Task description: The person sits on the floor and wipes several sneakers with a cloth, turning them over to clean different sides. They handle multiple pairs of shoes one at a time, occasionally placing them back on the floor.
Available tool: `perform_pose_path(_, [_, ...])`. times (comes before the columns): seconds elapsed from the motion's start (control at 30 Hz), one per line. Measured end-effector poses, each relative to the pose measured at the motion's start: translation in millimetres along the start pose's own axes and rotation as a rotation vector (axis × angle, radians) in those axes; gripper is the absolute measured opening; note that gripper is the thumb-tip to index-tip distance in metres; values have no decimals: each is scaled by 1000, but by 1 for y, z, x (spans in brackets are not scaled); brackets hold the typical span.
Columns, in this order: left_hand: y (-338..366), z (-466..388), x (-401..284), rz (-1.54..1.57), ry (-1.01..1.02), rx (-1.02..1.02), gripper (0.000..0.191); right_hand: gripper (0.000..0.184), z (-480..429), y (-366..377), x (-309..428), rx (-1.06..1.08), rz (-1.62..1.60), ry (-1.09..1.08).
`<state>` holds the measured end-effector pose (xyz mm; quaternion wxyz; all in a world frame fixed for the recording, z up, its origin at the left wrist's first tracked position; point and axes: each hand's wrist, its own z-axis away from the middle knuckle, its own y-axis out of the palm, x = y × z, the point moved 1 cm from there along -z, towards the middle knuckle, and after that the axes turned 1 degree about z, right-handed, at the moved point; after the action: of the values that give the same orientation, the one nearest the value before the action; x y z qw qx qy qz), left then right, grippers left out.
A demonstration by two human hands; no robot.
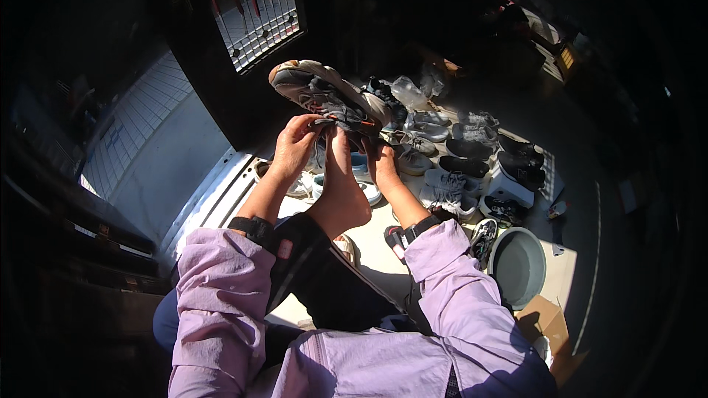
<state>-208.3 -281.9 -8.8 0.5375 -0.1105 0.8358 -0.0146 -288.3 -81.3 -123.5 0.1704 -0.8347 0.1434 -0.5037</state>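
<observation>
A grey sneaker (318, 85) with a thick pale sole and orange-red details is held up in front of me. The toes of a raised bare foot (337, 193) reach into its opening, while the heel stays outside. My left hand (296, 143) pinches the edge of the shoe's opening between thumb and fingers. On the other side, my right hand (383, 163) grips the shoe's rim, with its fingertips partly hidden in shadow. Black straps circle both wrists, below rolled lilac sleeves.
Several pairs of shoes (448, 185) cover the sunlit floor to the right. A grey basin (518, 268) and an open cardboard box (545, 323) lie near my right arm. At left, a dark door (204, 83) stands by a metal threshold (207, 193).
</observation>
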Motion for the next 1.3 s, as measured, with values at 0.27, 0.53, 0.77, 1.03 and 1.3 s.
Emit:
perform_pose_path(0.27, [-7,20,18,-379,-130,-45,19,8,77,-2,16,52,286,-203])
perform_pose_path(0.53, [-2,33,-3,-983,-252,310,32,14,125,-36,53,214,392,-46])
perform_pose_path(0.77, [-2,37,9,-235,-769,286,17,8,157,-26,56,155,374,-11])
perform_pose_path(1.03, [-8,45,10,-766,-159,284,22,7,150,-2,26,116,258,-157])
perform_pose_path(1.3, [-20,42,10,-915,-201,570,28,9,157,-8,37,168,237,-116])
